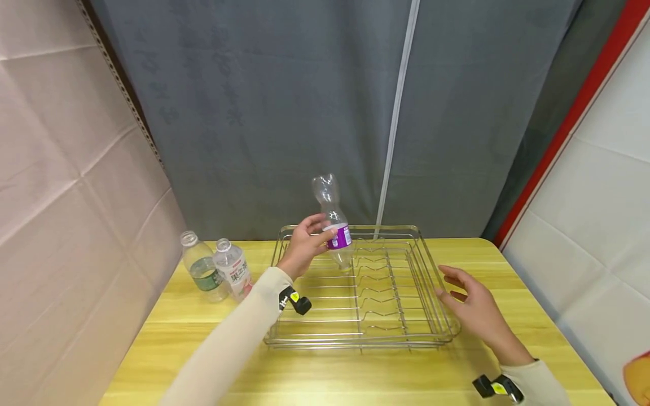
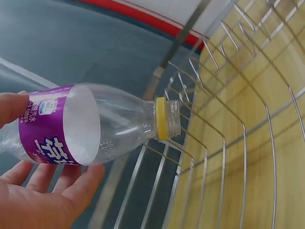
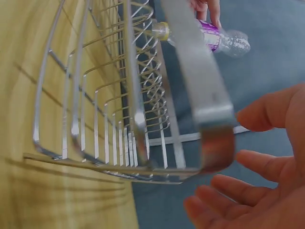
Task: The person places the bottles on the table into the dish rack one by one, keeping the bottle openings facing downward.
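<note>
Bottle: neck-down over rack | Left hand: pinching bottle at label | Right hand: spread beside rack | Handling: we judge it light, easily dented; we favour the label.

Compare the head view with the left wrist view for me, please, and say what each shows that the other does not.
Only the head view shows the green-labelled bottle and the pale-labelled bottle standing at left, and the right grip beside the wire rack.

Only the left wrist view clearly shows the yellow ring round the neck of the purple-labelled bottle.

Both share that bottle, held in the left grip, plus the rack, table and grey curtain.
</note>
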`<control>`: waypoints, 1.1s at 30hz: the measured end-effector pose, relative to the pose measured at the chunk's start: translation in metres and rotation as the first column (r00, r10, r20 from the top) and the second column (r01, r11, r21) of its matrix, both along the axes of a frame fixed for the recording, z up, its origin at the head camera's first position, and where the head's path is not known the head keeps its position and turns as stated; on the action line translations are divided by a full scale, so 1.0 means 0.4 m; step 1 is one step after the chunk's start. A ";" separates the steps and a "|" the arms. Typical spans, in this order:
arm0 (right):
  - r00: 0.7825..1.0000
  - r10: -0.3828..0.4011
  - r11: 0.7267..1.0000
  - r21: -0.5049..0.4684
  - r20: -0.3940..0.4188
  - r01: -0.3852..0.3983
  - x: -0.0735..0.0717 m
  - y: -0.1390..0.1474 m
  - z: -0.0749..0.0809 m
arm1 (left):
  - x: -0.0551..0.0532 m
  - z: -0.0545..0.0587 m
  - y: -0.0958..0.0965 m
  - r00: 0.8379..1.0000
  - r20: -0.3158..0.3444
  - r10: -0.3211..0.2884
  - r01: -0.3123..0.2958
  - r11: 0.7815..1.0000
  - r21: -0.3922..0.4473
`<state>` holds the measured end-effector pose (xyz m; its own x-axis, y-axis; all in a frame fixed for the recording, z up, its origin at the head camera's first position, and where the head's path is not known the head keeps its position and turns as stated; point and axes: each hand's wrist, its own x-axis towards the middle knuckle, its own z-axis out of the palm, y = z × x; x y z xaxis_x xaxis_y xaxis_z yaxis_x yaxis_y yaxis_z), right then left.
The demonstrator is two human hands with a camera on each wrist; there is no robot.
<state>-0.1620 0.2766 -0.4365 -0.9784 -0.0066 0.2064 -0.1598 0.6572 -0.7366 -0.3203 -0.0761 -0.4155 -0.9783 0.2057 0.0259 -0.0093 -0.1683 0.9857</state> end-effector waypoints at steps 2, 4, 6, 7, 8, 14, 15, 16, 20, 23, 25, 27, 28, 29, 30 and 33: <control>0.999 -0.005 1.000 -0.014 0.051 0.006 -0.003 0.004 -0.012 | -0.018 -0.018 0.007 1.000 0.016 0.004 -0.004 1.000 -0.002; 0.996 -0.009 1.000 -0.029 0.094 0.012 -0.006 0.007 -0.024 | -0.034 -0.035 0.013 0.999 0.035 0.010 -0.010 1.000 -0.006; 0.992 -0.009 0.999 -0.041 0.124 0.014 -0.009 0.010 -0.034 | -0.046 -0.049 0.019 0.999 0.046 0.022 -0.021 0.999 -0.024; 0.991 -0.010 0.999 -0.045 0.133 0.016 -0.011 0.011 -0.039 | -0.051 -0.055 0.022 0.999 0.048 0.026 -0.025 0.999 -0.033; 0.991 -0.011 0.998 -0.052 0.135 0.018 -0.012 0.013 -0.043 | -0.055 -0.059 0.024 0.998 0.049 0.028 -0.026 0.999 -0.042; 0.994 -0.012 0.995 -0.095 0.113 0.023 -0.018 0.020 -0.059 | -0.075 -0.079 0.042 0.999 0.029 0.019 -0.015 0.993 -0.116; 0.994 -0.012 0.995 -0.100 0.110 0.023 -0.019 0.020 -0.061 | -0.077 -0.081 0.044 0.999 0.028 0.021 -0.017 0.991 -0.130; 0.994 -0.012 0.994 -0.103 0.108 0.023 -0.019 0.020 -0.063 | -0.079 -0.082 0.046 0.999 0.025 0.023 -0.019 0.989 -0.144; 0.994 -0.013 0.991 -0.127 0.113 0.027 -0.018 0.019 -0.068 | -0.085 -0.090 0.055 0.999 0.042 0.030 -0.022 0.984 -0.176; 0.992 -0.014 0.987 -0.154 0.124 0.033 -0.018 0.020 -0.070 | -0.090 -0.095 0.062 0.998 0.053 0.024 -0.014 0.984 -0.177; 0.992 -0.015 0.985 -0.170 0.128 0.037 -0.019 0.020 -0.071 | -0.095 -0.100 0.066 0.998 0.054 0.021 -0.011 0.985 -0.173; 0.991 -0.009 0.981 -0.190 0.131 0.034 -0.020 0.021 -0.071 | -0.099 -0.102 0.070 0.998 0.055 0.023 -0.013 0.986 -0.168; 0.991 -0.004 0.979 -0.199 0.131 0.031 -0.021 0.021 -0.071 | -0.101 -0.103 0.071 0.998 0.055 0.026 -0.016 0.985 -0.169; 0.991 0.002 0.977 -0.212 0.132 0.026 -0.023 0.022 -0.071 | -0.103 -0.104 0.071 0.998 0.058 0.031 -0.021 0.985 -0.171; 0.991 0.009 0.975 -0.223 0.134 0.022 -0.024 0.023 -0.072 | -0.104 -0.105 0.071 0.998 0.060 0.035 -0.025 0.985 -0.172; 0.989 0.026 0.967 -0.255 0.148 0.012 -0.025 0.026 -0.072 | -0.105 -0.110 0.072 0.997 0.067 0.047 -0.034 0.982 -0.186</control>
<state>-0.1721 0.2869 -0.4654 -0.9983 0.0202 0.0539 -0.0393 0.4442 -0.8951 -0.3624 -0.0473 -0.4594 -0.9838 0.1609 -0.0789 -0.0775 0.0150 0.9969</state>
